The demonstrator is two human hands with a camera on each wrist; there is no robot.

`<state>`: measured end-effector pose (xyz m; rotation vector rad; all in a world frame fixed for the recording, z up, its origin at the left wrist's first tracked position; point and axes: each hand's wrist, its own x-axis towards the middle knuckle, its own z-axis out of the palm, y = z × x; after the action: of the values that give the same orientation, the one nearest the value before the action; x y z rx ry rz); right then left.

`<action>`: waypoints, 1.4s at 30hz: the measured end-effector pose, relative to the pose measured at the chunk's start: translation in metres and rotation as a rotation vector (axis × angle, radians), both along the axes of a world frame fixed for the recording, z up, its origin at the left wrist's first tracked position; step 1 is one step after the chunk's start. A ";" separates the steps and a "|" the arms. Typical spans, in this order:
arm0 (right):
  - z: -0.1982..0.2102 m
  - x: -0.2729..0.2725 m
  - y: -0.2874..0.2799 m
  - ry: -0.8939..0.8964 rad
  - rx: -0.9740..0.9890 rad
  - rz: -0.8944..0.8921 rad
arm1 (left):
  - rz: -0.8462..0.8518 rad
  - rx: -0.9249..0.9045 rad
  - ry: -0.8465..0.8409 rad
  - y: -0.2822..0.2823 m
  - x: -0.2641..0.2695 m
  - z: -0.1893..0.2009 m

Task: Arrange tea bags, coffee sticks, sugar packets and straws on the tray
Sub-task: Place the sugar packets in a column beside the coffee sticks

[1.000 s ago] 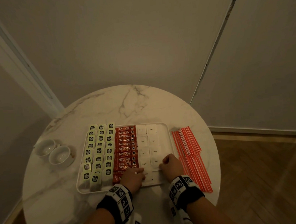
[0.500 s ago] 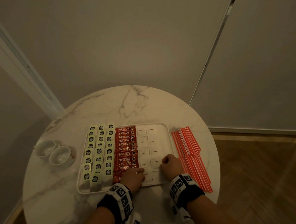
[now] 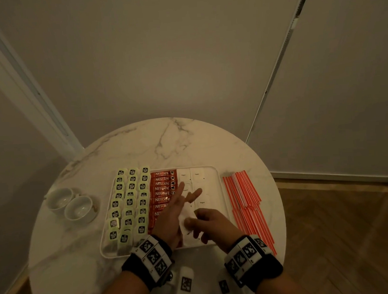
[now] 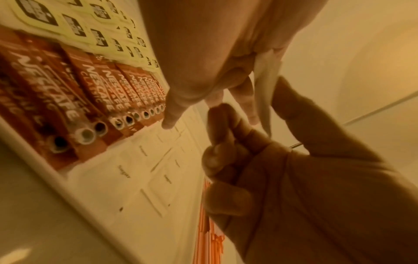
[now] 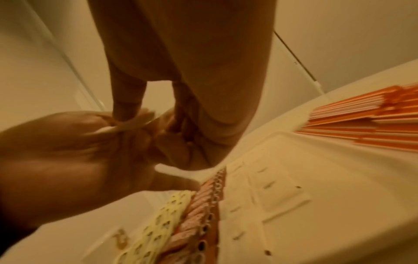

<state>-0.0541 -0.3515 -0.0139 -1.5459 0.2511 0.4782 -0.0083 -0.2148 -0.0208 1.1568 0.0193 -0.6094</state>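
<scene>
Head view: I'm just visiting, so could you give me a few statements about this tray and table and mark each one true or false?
1. The straws lie on the tray. False: they lie on the table, right of the tray.
2. The tea bags fill the tray's left side. True.
3. The coffee sticks lie between the tea bags and the sugar packets. True.
4. Three cups stand left of the tray. False: two cups.
5. The left hand is empty. False: it holds white packets, which the right hand also pinches.
</scene>
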 end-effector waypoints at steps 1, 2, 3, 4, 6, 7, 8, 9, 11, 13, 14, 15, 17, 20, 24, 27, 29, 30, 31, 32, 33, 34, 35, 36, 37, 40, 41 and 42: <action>0.002 -0.001 0.002 -0.027 0.020 0.005 | 0.006 -0.011 0.001 -0.002 0.001 0.003; 0.004 -0.003 0.003 -0.045 0.038 -0.015 | 0.022 -0.026 0.016 -0.001 0.001 0.006; 0.005 -0.004 0.004 -0.060 0.046 -0.043 | 0.041 -0.036 0.025 -0.001 -0.001 0.010; 0.007 -0.004 0.004 -0.074 0.039 -0.065 | 0.074 -0.005 0.017 0.000 -0.003 0.012; 0.011 -0.005 0.003 -0.078 -0.003 -0.071 | 0.142 0.128 -0.059 0.004 -0.007 0.014; 0.010 -0.005 0.003 -0.067 -0.021 -0.060 | 0.164 0.189 -0.084 0.007 -0.009 0.015; 0.010 -0.005 0.002 -0.052 -0.027 -0.048 | 0.170 0.235 -0.097 0.009 -0.010 0.014; 0.009 -0.006 0.001 -0.036 -0.027 -0.044 | 0.176 0.273 -0.098 0.011 -0.011 0.014; 0.007 -0.007 0.001 -0.034 -0.046 -0.068 | 0.175 0.320 -0.085 0.014 -0.010 0.013; 0.006 -0.007 0.000 -0.077 -0.104 -0.163 | 0.123 0.348 -0.058 0.019 -0.008 0.014; 0.007 -0.006 -0.002 -0.100 -0.121 -0.229 | 0.064 0.381 -0.058 0.021 -0.007 0.013; 0.007 -0.005 -0.005 -0.123 -0.120 -0.284 | -0.015 0.433 -0.068 0.022 -0.007 0.012; 0.009 -0.002 -0.010 -0.164 -0.118 -0.308 | -0.155 0.519 -0.089 0.020 -0.011 0.013; 0.011 -0.003 -0.008 -0.171 -0.112 -0.258 | -0.138 0.449 0.018 0.010 -0.020 0.013; 0.004 -0.004 -0.004 -0.035 0.048 -0.357 | 0.032 0.434 0.037 0.003 -0.024 0.014; -0.002 -0.007 -0.007 0.086 0.073 -0.288 | 0.176 0.533 -0.114 0.003 -0.023 0.020; -0.005 -0.009 -0.006 0.097 -0.034 -0.181 | 0.181 0.600 -0.228 0.006 -0.019 0.022; -0.007 -0.009 -0.006 0.072 -0.092 -0.165 | 0.164 0.648 -0.283 0.008 -0.017 0.022; -0.007 -0.009 -0.006 0.030 -0.122 -0.179 | 0.142 0.693 -0.334 0.009 -0.015 0.022; -0.007 -0.008 -0.007 -0.012 -0.113 -0.209 | 0.120 0.734 -0.371 0.010 -0.013 0.020; -0.007 -0.007 -0.007 -0.046 -0.078 -0.236 | 0.103 0.766 -0.396 0.011 -0.011 0.019; -0.006 -0.007 -0.008 -0.063 -0.041 -0.249 | 0.093 0.783 -0.399 0.011 -0.009 0.017; -0.006 -0.006 -0.009 -0.062 -0.008 -0.251 | 0.098 0.767 -0.380 0.010 -0.009 0.017; -0.006 -0.006 -0.009 -0.053 0.031 -0.250 | 0.116 0.709 -0.329 0.009 -0.009 0.017; -0.006 -0.006 -0.008 -0.043 0.084 -0.255 | 0.147 0.600 -0.254 0.008 -0.010 0.019; -0.006 -0.006 -0.006 -0.096 0.221 -0.314 | 0.173 0.395 0.000 0.005 -0.012 0.021; -0.006 -0.006 -0.006 -0.133 0.226 -0.335 | 0.157 0.355 0.096 0.005 -0.013 0.019; -0.007 -0.005 -0.006 -0.169 0.216 -0.353 | 0.124 0.311 0.197 0.005 -0.013 0.018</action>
<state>-0.0592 -0.3571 -0.0205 -1.2875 0.3228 0.0921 -0.0216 -0.2097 -0.0026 1.3791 0.3625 -0.6222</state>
